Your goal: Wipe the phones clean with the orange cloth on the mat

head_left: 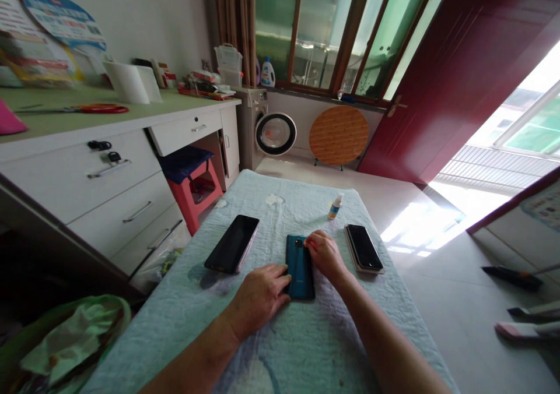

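A blue smartphone (300, 274) lies back up on the cloth-covered table, its camera block toward the far end. Along its left edge, the fingertips and thumb of my left hand (261, 289) hold it against the cloth. My right hand (324, 255) is curled at the phone's upper right edge, fingers pinched together. A small orange-red spot shows at those fingertips; what it is I cannot make out. To the left lies a larger phone (234, 242) with a dark screen facing up. Another dark-screened phone (364, 247) rests on a pale flat thing at the right.
A small white-capped bottle (335, 206) stands on the table's far right part. Left of the table are a white drawer desk (118, 178), a red stool (199, 193) and a lined waste bin (125, 309). A washing machine (251, 120) with its door open stands beyond.
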`<action>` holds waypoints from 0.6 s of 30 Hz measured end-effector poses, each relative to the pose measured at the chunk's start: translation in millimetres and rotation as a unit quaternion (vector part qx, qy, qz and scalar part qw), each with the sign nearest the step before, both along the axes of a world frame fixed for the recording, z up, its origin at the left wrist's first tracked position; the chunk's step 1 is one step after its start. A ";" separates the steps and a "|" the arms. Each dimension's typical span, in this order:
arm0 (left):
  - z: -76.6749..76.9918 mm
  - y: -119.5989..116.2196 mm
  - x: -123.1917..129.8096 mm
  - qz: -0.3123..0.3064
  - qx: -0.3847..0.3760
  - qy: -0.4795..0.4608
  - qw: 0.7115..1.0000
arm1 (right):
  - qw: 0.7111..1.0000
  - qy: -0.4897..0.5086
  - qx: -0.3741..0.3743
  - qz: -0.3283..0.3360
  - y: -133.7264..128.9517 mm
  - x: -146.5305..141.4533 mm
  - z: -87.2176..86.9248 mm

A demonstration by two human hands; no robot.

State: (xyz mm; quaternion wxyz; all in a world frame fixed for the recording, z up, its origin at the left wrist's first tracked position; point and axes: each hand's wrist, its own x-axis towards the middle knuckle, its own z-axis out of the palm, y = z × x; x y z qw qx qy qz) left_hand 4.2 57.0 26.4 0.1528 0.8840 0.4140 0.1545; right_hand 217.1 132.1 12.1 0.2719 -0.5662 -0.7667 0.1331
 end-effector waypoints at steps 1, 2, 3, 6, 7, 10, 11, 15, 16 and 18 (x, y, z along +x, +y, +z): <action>0.0 -0.1 0.1 0.000 0.000 0.001 1.000 | 1.000 -0.001 0.001 0.000 0.9 -0.3 -0.5; 0.3 -0.3 0.2 0.000 0.000 0.003 1.000 | 1.000 -0.002 0.001 0.001 1.1 -0.5 -0.6; 0.7 -0.4 0.3 0.000 0.000 0.004 1.000 | 1.000 -0.004 0.002 0.002 0.6 -0.6 -0.4; 2.6 -0.9 0.9 0.001 -0.002 0.008 1.000 | 1.000 -0.011 0.000 0.004 -5.9 -1.0 2.0; 3.2 -1.0 1.2 0.002 -0.003 0.008 1.000 | 1.000 -0.015 -0.002 0.004 -9.6 -1.2 3.3; 4.2 -1.2 1.6 0.004 -0.005 0.010 1.000 | 1.000 -0.027 -0.012 0.006 -22.6 -2.2 6.9; 4.2 -1.2 1.6 0.004 -0.005 0.010 1.000 | 0.999 -0.029 -0.015 0.007 -26.5 -2.5 7.8; 3.7 -1.6 1.4 0.003 -0.003 0.007 1.000 | 0.999 -0.025 -0.019 0.005 -32.5 -3.3 8.6; 3.7 -1.6 1.4 0.003 -0.003 0.006 1.000 | 1.000 -0.023 -0.020 0.003 -31.1 -3.4 8.3; 3.8 -1.7 1.3 0.003 -0.002 0.007 1.000 | 1.000 -0.019 -0.021 -0.001 -25.3 -3.8 7.1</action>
